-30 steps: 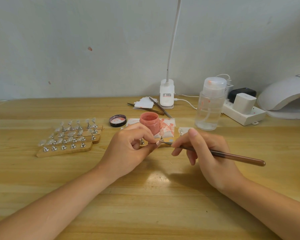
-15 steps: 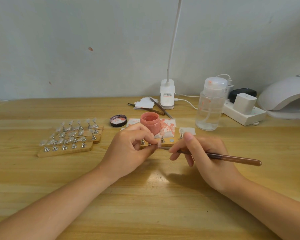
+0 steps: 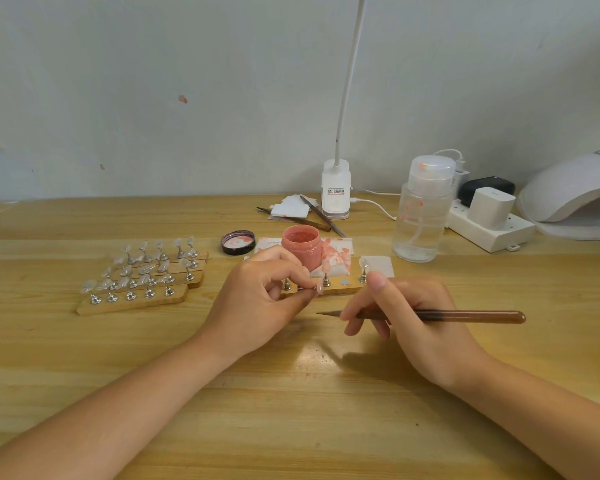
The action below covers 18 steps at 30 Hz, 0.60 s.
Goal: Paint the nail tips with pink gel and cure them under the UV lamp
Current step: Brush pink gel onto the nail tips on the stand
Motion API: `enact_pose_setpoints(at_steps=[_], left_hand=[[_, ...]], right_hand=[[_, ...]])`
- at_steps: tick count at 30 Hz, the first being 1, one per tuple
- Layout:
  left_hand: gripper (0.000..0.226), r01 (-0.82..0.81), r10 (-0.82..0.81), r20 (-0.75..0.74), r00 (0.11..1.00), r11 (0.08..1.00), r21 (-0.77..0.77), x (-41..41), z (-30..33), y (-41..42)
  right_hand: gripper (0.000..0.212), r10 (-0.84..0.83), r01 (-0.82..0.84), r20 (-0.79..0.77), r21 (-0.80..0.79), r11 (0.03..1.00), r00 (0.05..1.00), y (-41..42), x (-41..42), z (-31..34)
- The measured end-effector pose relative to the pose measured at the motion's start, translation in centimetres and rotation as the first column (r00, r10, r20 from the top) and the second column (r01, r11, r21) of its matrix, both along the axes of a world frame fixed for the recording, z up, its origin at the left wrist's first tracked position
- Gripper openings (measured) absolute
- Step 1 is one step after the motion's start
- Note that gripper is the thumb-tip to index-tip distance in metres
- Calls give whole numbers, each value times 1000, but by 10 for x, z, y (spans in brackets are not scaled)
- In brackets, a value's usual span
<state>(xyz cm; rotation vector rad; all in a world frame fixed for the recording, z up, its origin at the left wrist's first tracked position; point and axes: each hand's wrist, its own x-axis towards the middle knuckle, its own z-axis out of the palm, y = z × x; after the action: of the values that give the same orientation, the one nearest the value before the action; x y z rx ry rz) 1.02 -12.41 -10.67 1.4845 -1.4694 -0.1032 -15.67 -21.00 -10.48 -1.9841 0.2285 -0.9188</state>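
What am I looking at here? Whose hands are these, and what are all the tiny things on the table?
There is no machine here. A person wears a camera on their head, so you see their own two hands from above.

The left hand pinches a small nail tip, a pretend fingernail on a little stand. The right hand holds a thin brown brush, its point aimed at that tip but not touching it.

On the wooden table stands an open jar of pink gel, with its lid lying beside it. To the left, wooden holders carry rows of clear nail tips waiting for paint. At the far right sits the white UV lamp, which hardens the gel. A clear bottle stands nearby.
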Motion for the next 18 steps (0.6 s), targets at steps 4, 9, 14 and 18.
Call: enact_pose_setpoints(at_steps=[4, 9, 14, 18], left_hand=[[19, 16, -17, -14, 1000, 1000, -25, 0, -1, -1], [7, 79, -75, 43, 996, 992, -100, -1, 0, -1], [11, 133, -133, 14, 991, 985, -106, 0, -2, 0], [20, 135, -135, 8, 991, 989, -59, 0, -2, 0]], right_hand=[[45, -53, 53, 112, 8, 999, 992, -1, -1, 3], [17, -248, 255, 175, -17, 967, 953, -3, 1, 8], [8, -234, 243, 146, -47, 969, 961, -2, 5, 7], [16, -171, 185, 103, -143, 972, 980, -3, 6, 4]])
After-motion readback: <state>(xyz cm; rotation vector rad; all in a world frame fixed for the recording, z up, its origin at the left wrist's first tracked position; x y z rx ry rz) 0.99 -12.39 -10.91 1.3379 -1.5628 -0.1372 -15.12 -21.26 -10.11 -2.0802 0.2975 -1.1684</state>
